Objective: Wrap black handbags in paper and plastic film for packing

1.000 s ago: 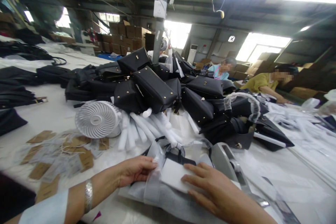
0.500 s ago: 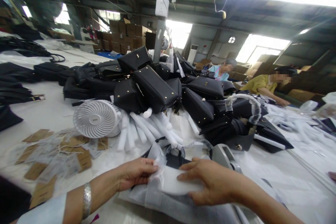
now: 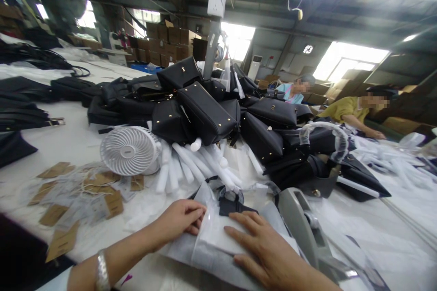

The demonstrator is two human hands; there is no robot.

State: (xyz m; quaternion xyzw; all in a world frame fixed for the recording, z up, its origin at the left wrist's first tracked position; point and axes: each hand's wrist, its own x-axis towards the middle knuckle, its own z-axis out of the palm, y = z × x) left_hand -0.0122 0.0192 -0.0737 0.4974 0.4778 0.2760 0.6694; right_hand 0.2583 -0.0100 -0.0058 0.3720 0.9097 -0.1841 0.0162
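Observation:
In front of me lies a bundle in translucent white wrapping (image 3: 184,251), with a black bag part (image 3: 230,207) showing at its far side. My left hand (image 3: 179,219) has its fingers curled and pinched at the left edge of the wrapping. Flat on top, with fingers spread, rests my right hand (image 3: 264,248), pressing on a white sheet (image 3: 216,233) over the bundle. A grey device like a tape dispenser (image 3: 298,223) stands just right of that hand. How much of the bag is inside is hidden.
Beyond the bundle, black handbags (image 3: 206,111) form a heap, with white foam tubes (image 3: 186,166) in front. At left are a white fan (image 3: 128,151) and scattered brown tags (image 3: 114,203). Two people work at far right, one in a yellow top (image 3: 341,110).
My right hand has gone from gripping the white sheet to lying flat on it with fingers spread. The sheet now lies lower over the bundle. My left hand stays at the wrapping's edge.

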